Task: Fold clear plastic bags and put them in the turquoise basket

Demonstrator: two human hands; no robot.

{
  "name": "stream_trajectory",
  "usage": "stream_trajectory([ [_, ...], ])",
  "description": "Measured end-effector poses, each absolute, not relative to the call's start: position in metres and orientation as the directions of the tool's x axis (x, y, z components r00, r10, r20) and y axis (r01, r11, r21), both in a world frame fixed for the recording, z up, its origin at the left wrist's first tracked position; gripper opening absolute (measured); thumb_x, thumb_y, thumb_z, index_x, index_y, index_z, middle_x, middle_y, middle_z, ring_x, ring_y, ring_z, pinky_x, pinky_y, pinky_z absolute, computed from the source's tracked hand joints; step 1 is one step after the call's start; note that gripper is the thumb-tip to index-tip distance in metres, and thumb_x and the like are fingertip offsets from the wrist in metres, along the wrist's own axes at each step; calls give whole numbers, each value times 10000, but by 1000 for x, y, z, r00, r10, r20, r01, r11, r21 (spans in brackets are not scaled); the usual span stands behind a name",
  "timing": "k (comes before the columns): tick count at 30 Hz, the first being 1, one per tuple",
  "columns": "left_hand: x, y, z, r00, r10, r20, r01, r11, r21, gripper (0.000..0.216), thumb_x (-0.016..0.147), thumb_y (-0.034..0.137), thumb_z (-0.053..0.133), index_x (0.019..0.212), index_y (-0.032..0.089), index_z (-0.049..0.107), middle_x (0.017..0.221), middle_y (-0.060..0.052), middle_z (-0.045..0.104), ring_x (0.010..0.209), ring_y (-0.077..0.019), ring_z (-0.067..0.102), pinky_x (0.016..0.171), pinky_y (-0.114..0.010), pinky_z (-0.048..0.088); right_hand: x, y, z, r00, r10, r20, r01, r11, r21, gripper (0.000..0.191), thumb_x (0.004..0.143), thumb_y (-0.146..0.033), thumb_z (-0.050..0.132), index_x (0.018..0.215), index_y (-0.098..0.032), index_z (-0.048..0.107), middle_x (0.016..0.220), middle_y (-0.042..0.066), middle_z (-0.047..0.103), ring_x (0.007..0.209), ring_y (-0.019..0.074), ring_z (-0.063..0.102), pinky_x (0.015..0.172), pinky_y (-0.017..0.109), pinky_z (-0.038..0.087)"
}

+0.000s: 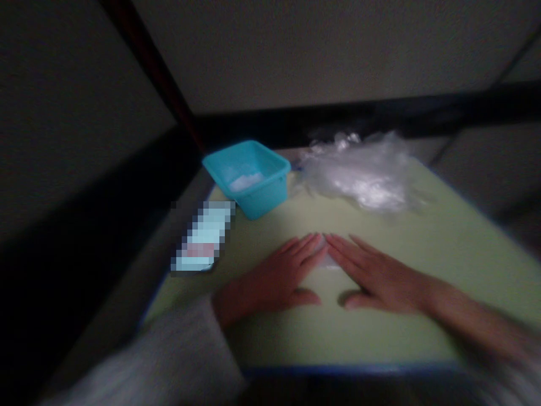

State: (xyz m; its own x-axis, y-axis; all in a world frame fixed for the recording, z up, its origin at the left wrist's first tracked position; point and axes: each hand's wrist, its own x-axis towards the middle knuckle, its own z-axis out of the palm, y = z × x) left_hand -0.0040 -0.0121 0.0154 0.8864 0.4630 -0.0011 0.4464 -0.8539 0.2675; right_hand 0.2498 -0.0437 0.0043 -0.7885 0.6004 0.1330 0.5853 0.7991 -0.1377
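Note:
Both my hands lie flat on a pale green mat (pixel 380 332), fingertips meeting in a point. My left hand (pixel 276 279) comes in from a light sleeve, fingers stretched out and together. My right hand (pixel 372 276) mirrors it from the right. Between and under the fingertips lies a small clear, whitish piece (pixel 328 260), possibly thin plastic; the picture is too blurred to name it. Neither hand grips anything.
A turquoise plastic tub (pixel 253 177) with something white inside stands at the mat's far left corner. A heap of crumpled clear plastic (pixel 363 172) lies at the far middle. A pixelated flat item (pixel 203 237) lies left of the mat. Walls and a dark rail close the back.

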Motion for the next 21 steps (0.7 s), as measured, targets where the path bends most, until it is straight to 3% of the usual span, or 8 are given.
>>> stream_trajectory([
  [8, -6, -10, 17, 898, 440, -6, 422, -857, 294, 849, 829, 642, 477, 1464, 141, 221, 1547, -183, 144, 1441, -308, 66, 1155, -470, 135, 251, -44, 3, -791, 593, 153, 573, 805, -156, 912, 883, -617, 419, 1494, -149, -70, 1542, 191, 98, 1408, 312, 187, 1113, 521, 242],
  [16, -7, -10, 14, 881, 471, 40, 436, -842, 318, 945, 824, 670, 448, 1476, 80, 101, 1544, -211, 129, 1444, -287, 63, 1165, -443, 131, 247, -43, 10, -782, 612, 119, 586, 787, -193, 950, 865, -644, 422, 1494, -97, -34, 1537, 200, 128, 1414, 304, 167, 1127, 515, 221],
  [21, -6, -10, 12, 883, 464, 71, 420, -848, 323, 924, 821, 685, 430, 1465, 84, 152, 1536, -213, 165, 1442, -292, 84, 1164, -459, 136, 246, -44, 15, -809, 570, 144, 538, 816, -209, 947, 867, -649, 409, 1492, -104, -48, 1550, 181, 75, 1425, 289, 115, 1147, 499, 167],
])
